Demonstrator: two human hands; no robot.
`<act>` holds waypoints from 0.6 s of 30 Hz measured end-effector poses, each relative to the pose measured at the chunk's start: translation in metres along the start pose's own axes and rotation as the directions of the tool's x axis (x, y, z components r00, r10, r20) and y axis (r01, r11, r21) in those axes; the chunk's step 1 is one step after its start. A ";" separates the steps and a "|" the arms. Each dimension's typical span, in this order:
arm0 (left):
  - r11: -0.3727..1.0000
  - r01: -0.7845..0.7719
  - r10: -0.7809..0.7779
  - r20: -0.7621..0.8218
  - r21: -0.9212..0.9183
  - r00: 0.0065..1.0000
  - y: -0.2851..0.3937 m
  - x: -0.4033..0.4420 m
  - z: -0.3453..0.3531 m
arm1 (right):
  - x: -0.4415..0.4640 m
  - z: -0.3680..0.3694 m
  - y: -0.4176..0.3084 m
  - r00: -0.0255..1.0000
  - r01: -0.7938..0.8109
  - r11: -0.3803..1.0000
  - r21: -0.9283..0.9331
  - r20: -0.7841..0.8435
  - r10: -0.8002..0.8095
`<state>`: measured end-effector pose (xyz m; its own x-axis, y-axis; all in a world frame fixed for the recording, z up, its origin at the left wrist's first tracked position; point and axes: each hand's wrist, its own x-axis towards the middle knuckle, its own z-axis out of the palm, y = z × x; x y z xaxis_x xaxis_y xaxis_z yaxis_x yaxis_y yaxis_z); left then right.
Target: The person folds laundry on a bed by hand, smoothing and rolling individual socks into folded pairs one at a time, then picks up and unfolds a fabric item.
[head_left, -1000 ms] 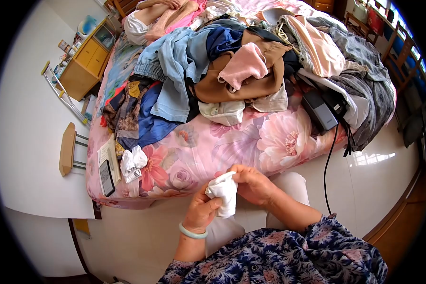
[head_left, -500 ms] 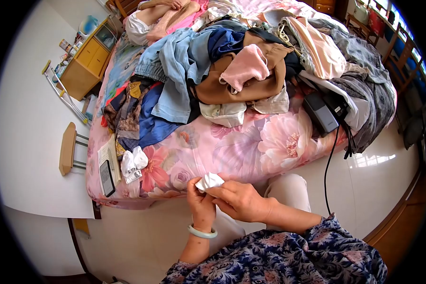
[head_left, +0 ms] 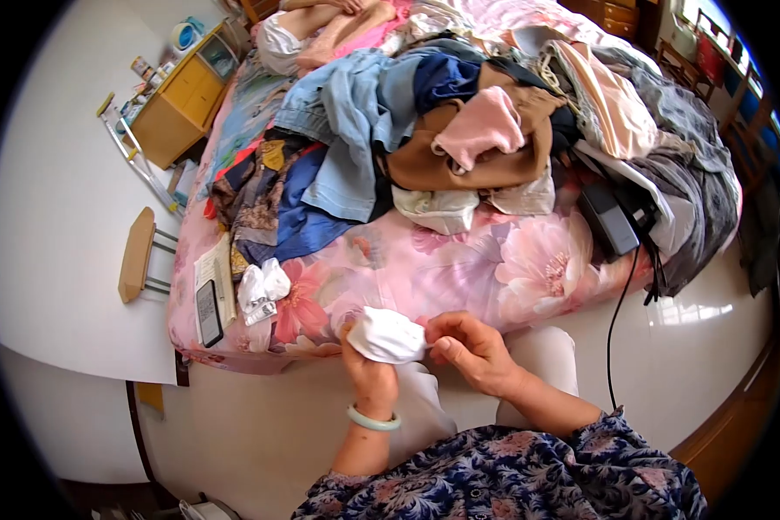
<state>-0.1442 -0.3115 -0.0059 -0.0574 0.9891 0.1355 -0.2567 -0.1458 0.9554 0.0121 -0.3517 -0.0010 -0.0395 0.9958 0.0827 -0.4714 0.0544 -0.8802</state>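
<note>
My left hand (head_left: 370,373) grips a small white cloth (head_left: 388,336) from its left side, just past the near edge of the bed. The cloth is spread into a rounded, puffed shape; whether it is a sock or a mask I cannot tell. At its right end, my right hand (head_left: 477,354) pinches the edge between thumb and finger. A pale green bangle (head_left: 373,419) circles my left wrist. On the bed to the left lies a similar white cloth bundle (head_left: 262,290), close to a phone (head_left: 208,314) and an open notebook (head_left: 220,279).
A big clothes pile covers the bed (head_left: 425,286), with blue jeans (head_left: 338,169), a brown garment (head_left: 416,165) and a pink cloth (head_left: 481,130). A grey box (head_left: 608,221) trails a black cable. Another person's legs (head_left: 347,39) rest far left. A crutch (head_left: 139,160) leans near a stool (head_left: 137,256).
The white cloth has gone from a crumpled wad to a wider, rounded shape. My right hand has drawn away rightward to its end. The view has shifted slightly.
</note>
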 end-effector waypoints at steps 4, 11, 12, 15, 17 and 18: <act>0.955 -0.108 0.107 0.017 0.277 0.994 -0.010 -0.011 0.002 | 0.010 0.001 0.009 0.991 -0.071 0.986 -0.149 0.101 0.086; 0.988 0.157 -0.157 0.005 0.011 0.988 -0.007 -0.010 -0.006 | 0.018 0.010 0.018 0.988 -0.147 0.984 -0.105 0.025 0.150; 0.963 0.252 -0.250 0.030 -0.099 0.968 -0.004 -0.011 -0.006 | 0.020 0.010 0.018 0.985 -0.171 0.981 -0.089 -0.006 0.171; 0.940 0.276 -0.226 0.237 -0.201 0.945 0.014 -0.005 -0.009 | 0.025 0.006 0.019 0.995 -0.101 0.952 -0.288 -0.047 0.092; 0.932 0.296 -0.250 0.221 -0.208 0.943 0.008 -0.002 -0.020 | 0.023 0.008 0.028 1.000 0.003 0.901 -0.433 -0.009 -0.008; 0.938 0.279 -0.241 0.187 -0.208 0.952 0.006 0.000 -0.023 | 0.022 0.012 0.024 1.000 0.010 0.876 -0.482 0.005 -0.009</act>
<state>-0.1682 -0.3129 -0.0067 0.1877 0.9808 -0.0527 -0.4570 0.1346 0.8792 -0.0109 -0.3298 -0.0143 -0.0393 0.9949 0.0928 0.0110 0.0933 -0.9956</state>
